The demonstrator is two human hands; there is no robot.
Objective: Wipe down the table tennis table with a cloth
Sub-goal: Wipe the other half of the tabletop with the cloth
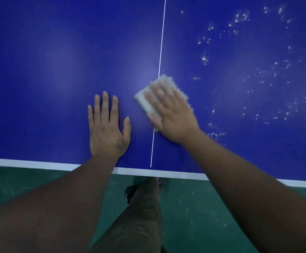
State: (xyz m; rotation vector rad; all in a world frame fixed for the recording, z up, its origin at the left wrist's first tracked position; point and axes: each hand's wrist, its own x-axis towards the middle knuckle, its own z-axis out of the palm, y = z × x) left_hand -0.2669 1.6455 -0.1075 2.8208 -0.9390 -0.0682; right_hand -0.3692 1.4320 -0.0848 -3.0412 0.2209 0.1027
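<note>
- Right hand (170, 110) — blurred, fingers straight — presses a pale cloth (154, 99) flat onto the blue table (57, 52), across its white centre line (160, 57), near the table's near edge.
- Left hand (108, 126) lies flat beside it, fingers spread, holding nothing.
- White specks (258, 70) dot the table's right half.

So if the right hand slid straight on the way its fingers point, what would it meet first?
The right hand, pressing the cloth, points away, slightly left. First comes the white centre line at the cloth's far corner, then bare blue table as far as shown. Blur makes the heading approximate.
</note>
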